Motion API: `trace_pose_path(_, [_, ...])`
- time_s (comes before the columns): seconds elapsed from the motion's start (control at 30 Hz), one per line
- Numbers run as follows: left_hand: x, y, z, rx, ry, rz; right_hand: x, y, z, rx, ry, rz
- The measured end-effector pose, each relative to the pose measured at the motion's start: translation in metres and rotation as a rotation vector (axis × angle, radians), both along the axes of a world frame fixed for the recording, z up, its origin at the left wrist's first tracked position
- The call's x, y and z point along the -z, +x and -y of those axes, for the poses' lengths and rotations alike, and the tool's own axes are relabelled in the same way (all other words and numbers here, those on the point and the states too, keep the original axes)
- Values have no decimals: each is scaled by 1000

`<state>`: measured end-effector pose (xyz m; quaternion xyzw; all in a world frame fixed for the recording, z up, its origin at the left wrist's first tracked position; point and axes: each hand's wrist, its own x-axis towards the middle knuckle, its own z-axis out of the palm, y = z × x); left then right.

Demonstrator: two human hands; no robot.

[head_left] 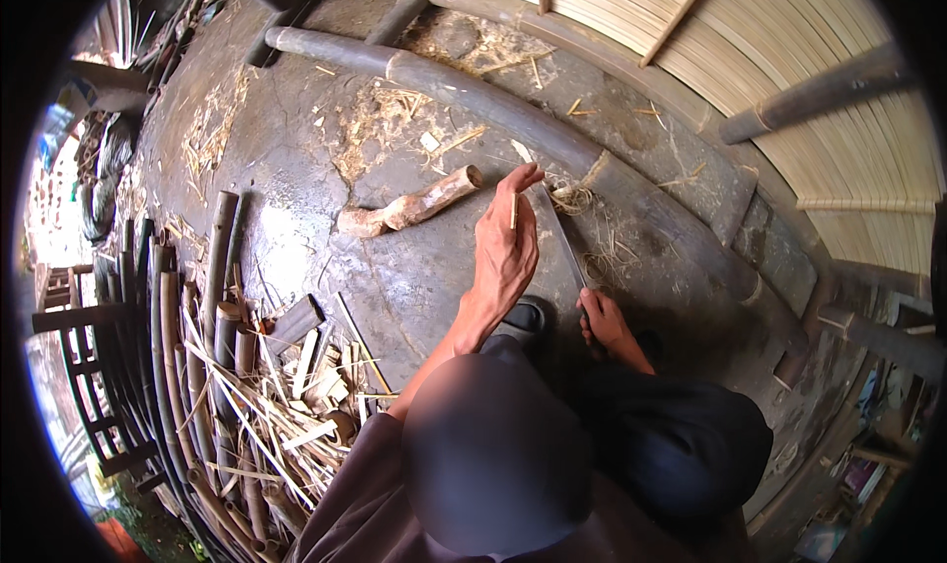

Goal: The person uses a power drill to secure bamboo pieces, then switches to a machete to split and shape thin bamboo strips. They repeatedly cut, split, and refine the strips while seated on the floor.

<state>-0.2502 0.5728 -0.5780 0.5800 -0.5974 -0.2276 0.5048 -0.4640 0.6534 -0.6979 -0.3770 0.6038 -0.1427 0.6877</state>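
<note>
Thin pale bamboo sliver: we pinch it in our left hand.
Long dark blade: our right hand grips its handle.

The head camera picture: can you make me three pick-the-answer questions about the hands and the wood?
1. Where does the knobbly wooden club lie?
A. on the dark floor, left of the left hand
B. in the right hand
C. on the slat wall

2. What colour is the thin sliver in the left hand?
A. blue
B. pale yellow
C. black

3. How is the long blade held?
A. lying loose in the scrap pile
B. gripped by the right hand, pointing away
C. stuck in the club

Answers: 1 A, it rests alone on the floor. 2 B, straw-coloured between the fingers. 3 B, the fist wraps its handle.
</note>
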Motion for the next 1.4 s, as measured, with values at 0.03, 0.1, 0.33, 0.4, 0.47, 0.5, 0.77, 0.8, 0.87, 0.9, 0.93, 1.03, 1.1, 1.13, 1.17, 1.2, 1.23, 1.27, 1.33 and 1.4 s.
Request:
trace_pose_path(0.03, [-9,5,-3,-9,66,-11,-4,3,0,-1,-6,-4])
trace_pose_path(0.1, [-7,19,-5,-19,116,-29,-18,7,-3,-82,-138,-74])
trace_pose_path(0.33, [17,21,11,99,125,-544,-121,22,49,-94,-630,57])
trace_pose_path(0.4, [16,10,12,72,138,-646,-149,26,72,-203,-637,68])
trace_pose_path(0.47, [16,8,11,56,161,-598,-170,39,86,-264,-654,113])
trace_pose_path(0.5, [14,3,11,25,139,-597,-182,50,89,-209,-677,210])
trace_pose_path(0.77, [21,-8,5,74,109,-551,-204,64,86,-41,-106,363])
trace_pose_path(0.8, [22,-9,4,93,106,-540,-204,65,85,-46,-94,349])
trace_pose_path(0.87, [29,-12,6,55,106,-538,-204,67,84,-57,-74,328])
trace_pose_path(0.9, [32,-14,6,35,106,-538,-204,67,83,-42,-73,323])
trace_pose_path(0.93, [34,-14,7,39,107,-537,-203,68,82,-29,-73,320])
trace_pose_path(1.03, [37,-15,7,43,106,-530,-203,67,81,-13,-83,321])
trace_pose_path(1.1, [36,-17,8,38,100,-517,-203,66,81,-14,-89,322])
trace_pose_path(1.13, [35,-17,8,44,110,-517,-203,65,81,-15,-89,322])
trace_pose_path(1.17, [34,-18,8,50,120,-517,-203,64,80,-16,-89,321])
trace_pose_path(1.2, [33,-18,7,55,130,-517,-203,63,80,-14,-89,323])
trace_pose_path(1.23, [33,-18,7,55,129,-521,-203,63,80,-13,-90,328])
trace_pose_path(1.27, [32,-19,7,55,129,-526,-204,63,80,-12,-92,332])
trace_pose_path(1.33, [33,-19,7,56,139,-531,-205,64,80,-8,-93,322])
trace_pose_path(1.4, [34,-19,6,57,158,-531,-204,64,79,-8,-104,316])
